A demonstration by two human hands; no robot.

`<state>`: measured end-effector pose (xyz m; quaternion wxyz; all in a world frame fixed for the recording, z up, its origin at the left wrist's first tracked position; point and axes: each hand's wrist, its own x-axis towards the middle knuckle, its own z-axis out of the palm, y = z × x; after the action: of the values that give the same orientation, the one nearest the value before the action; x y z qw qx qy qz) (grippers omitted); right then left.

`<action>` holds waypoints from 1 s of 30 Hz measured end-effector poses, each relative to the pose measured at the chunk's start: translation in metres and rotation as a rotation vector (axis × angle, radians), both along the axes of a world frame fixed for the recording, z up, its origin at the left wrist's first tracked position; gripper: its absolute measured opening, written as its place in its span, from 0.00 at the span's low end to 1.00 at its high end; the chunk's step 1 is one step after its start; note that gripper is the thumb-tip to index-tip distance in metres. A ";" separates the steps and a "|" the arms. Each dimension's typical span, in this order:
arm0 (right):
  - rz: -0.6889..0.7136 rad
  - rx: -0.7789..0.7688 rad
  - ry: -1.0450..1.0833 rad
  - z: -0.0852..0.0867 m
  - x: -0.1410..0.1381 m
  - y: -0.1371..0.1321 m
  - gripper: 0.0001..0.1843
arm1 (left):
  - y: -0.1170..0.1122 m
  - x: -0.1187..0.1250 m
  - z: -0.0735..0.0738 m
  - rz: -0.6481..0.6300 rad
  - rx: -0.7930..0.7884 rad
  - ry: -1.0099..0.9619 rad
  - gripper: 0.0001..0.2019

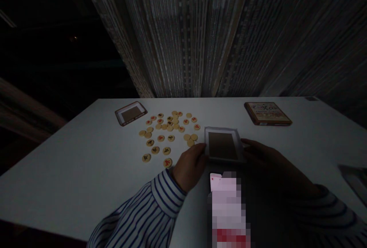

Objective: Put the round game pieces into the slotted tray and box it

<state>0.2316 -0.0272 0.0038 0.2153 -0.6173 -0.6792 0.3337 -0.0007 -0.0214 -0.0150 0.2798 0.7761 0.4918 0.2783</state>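
A grey-rimmed shallow box tray (223, 145) with a brown inside lies on the white table (86, 171). My left hand (189, 165) grips its left edge with curled fingers. My right hand (268, 156), in shadow, holds its right edge. Both arms wear striped sleeves. Several round wooden game pieces (168, 133) with red and dark characters lie scattered just left of the tray.
A second box tray (131, 113) sits at the far left. A printed box lid (267, 113) lies at the far right. A card with a red mark (215, 181) hangs below my hands. A striped curtain (215, 33) hangs behind the table.
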 end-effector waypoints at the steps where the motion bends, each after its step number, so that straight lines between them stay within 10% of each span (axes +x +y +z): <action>1: 0.007 0.001 -0.005 0.001 0.000 0.000 0.24 | 0.000 0.000 0.000 -0.002 -0.001 0.001 0.17; 30: 0.030 0.080 -0.105 -0.003 0.006 0.000 0.22 | 0.000 0.001 -0.002 -0.030 -0.003 0.015 0.18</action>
<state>0.2380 -0.0275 0.0011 0.1988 -0.6147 -0.7115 0.2764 0.0000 -0.0215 -0.0165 0.2813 0.7849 0.4827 0.2678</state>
